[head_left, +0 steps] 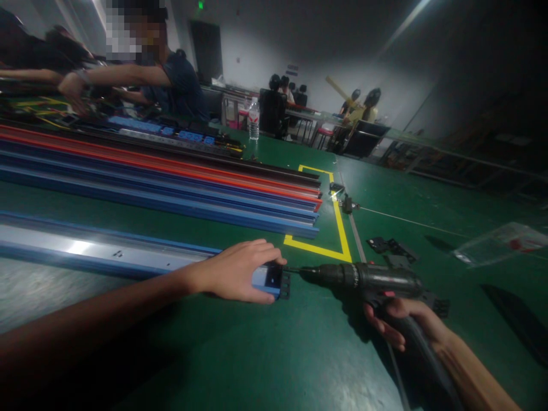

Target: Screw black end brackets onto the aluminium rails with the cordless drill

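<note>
My left hand (240, 271) is wrapped over the right end of a long blue and silver metal profile (141, 257) lying on the green table. A black end cap (284, 285) sits at that end, beside my fingertips. In my right hand (411, 317) is a black power drill (368, 279), held by its grip and pointing left. Its thin bit meets or nearly meets the end cap; exact contact cannot be made out.
Several blue, red and black profiles (240, 200) lie behind. Yellow tape (342, 228) marks the green table (240, 354). Black end pieces (391, 248) and a clear plastic bag (500, 242) lie right. A bottle (254, 120) stands farther back; a co-worker (166, 80) is across the table.
</note>
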Tool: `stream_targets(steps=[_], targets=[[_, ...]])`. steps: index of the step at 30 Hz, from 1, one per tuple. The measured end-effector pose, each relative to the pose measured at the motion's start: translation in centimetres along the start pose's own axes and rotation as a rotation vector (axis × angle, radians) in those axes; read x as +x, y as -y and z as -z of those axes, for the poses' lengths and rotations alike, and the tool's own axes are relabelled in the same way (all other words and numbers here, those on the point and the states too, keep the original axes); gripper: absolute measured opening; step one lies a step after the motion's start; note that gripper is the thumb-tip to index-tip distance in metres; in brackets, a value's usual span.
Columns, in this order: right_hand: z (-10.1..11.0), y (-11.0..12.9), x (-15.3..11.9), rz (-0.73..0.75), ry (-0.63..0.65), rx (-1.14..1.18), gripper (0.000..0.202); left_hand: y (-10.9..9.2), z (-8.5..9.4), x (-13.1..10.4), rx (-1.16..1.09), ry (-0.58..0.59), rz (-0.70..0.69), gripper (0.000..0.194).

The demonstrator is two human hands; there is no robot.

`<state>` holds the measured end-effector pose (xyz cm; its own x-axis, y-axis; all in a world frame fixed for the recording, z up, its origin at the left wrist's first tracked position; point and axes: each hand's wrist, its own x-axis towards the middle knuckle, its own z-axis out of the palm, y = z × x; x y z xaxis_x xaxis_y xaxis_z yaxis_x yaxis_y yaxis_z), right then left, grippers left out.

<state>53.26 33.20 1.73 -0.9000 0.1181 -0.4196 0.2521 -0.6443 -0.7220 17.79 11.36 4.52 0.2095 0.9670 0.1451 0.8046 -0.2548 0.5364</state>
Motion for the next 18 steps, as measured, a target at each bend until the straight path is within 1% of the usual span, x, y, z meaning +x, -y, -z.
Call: stream_targets(steps=[18], targets=[[0.31, -0.09, -0.10, -0.003, 0.016, -0.009, 0.032, -0.06, 0.05, -0.04, 0.008, 0.011, 0.005, 0.062]])
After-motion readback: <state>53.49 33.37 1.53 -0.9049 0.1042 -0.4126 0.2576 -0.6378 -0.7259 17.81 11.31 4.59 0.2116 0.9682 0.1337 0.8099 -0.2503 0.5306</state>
